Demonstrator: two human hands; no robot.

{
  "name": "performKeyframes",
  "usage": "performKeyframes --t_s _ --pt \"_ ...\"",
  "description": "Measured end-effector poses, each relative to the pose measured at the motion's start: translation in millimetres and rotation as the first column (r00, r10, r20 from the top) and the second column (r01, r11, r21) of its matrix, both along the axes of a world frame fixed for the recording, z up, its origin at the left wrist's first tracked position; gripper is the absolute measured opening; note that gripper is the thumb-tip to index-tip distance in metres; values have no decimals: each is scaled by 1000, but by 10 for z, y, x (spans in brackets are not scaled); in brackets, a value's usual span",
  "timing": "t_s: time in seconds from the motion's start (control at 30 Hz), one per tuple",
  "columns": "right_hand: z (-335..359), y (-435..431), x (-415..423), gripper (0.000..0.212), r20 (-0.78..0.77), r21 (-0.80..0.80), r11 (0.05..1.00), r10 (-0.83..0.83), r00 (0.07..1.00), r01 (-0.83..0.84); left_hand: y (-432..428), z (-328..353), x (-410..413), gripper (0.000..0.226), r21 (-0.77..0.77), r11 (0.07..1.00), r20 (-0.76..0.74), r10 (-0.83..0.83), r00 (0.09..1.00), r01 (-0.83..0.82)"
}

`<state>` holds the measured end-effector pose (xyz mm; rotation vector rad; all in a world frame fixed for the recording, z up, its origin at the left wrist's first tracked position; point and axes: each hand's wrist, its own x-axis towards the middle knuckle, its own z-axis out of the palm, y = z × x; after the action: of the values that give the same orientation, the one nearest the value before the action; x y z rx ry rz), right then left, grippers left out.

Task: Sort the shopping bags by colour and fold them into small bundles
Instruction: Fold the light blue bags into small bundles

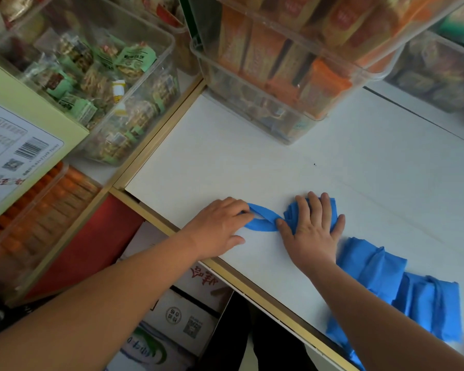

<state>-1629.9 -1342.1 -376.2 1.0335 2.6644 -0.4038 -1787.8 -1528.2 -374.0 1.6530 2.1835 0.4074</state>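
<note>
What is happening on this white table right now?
A person is folding a blue bag on the white table. The right hand presses flat on the folded body of the bag, while the fingers of the left hand touch the end of its handle loops. More blue bags lie loosely piled to the right, near the table edge.

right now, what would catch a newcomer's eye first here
The bright blue bag at the white table's near edge, bunched under the flat right hand, its handle loops reaching to the left hand. More blue bags lie heaped at lower right, and clear snack bins crowd the far side.
</note>
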Motion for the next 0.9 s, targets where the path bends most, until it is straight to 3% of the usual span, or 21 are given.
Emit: performKeyframes --t_s 0.17,0.23,0.3,0.33,0.4,0.47,0.53,0.63,0.77,0.9 --pt "10 4 -14 67 14 -21 1000 2 1000 -2 122 27 -46 13 84 983 -135 -153 979 165" --pt "23 8 -14 67 29 -32 999 5 1000 -4 139 70 -15 10 121 947 -149 -278 949 297" --pt "35 30 -8 67 35 -55 998 5 999 -3 159 186 24 17 116 942 -43 -311 949 314" --pt "46 40 -6 67 36 -76 997 3 999 0 168 259 35 22 78 967 65 -248 967 243" --pt "64 45 -13 68 28 -126 992 0 1000 3 186 361 33 27 -50 998 290 62 955 -49" --pt "97 41 -24 74 -2 -177 984 -31 1000 30 253 404 46 24 -110 937 446 346 825 -333" --pt "134 43 -29 91 -21 -205 978 -41 999 36 349 403 92 23 -150 851 549 495 674 -503" --pt "155 46 -27 111 8 -175 985 -9 1000 10 497 324 202 29 -272 734 575 643 506 -623" --pt "117 12 -47 103 48 -83 997 0 999 4 608 314 268 32 -430 604 613 741 274 -671" --pt "96 6 -26 86 41 -81 997 6 999 -3 434 363 180 35 -424 684 700 663 264 -594"
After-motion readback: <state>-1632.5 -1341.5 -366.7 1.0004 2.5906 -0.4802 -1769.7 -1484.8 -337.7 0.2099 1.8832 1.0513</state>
